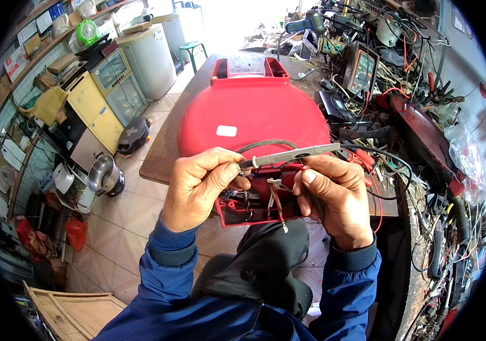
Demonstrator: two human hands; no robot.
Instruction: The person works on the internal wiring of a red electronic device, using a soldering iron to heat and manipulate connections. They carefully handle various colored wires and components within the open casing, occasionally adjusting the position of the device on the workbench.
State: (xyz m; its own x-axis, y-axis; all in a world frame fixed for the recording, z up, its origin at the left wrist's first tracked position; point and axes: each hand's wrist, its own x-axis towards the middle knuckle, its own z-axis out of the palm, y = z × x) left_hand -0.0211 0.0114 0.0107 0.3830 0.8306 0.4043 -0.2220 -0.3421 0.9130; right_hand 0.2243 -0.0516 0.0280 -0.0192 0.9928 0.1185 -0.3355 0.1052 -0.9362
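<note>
A slim grey pen-shaped tool with a ribbed section and a dark oval on its side lies across both hands. Its left end is pinched by my left hand, whose fingertips also meet a dark tip or wire there. Beneath its right part, my right hand is closed, thumb against fingers; what it grips is partly hidden. Just below the tool, the open end of a red appliance housing shows wires with white connectors. A black cord loops out to the right of the tool.
The housing rests on a brown wooden table. To the right lie a multimeter, a red curved shell, tangled cables and clear plastic. Left on the tiled floor stand a metal pot, a black case and cabinets.
</note>
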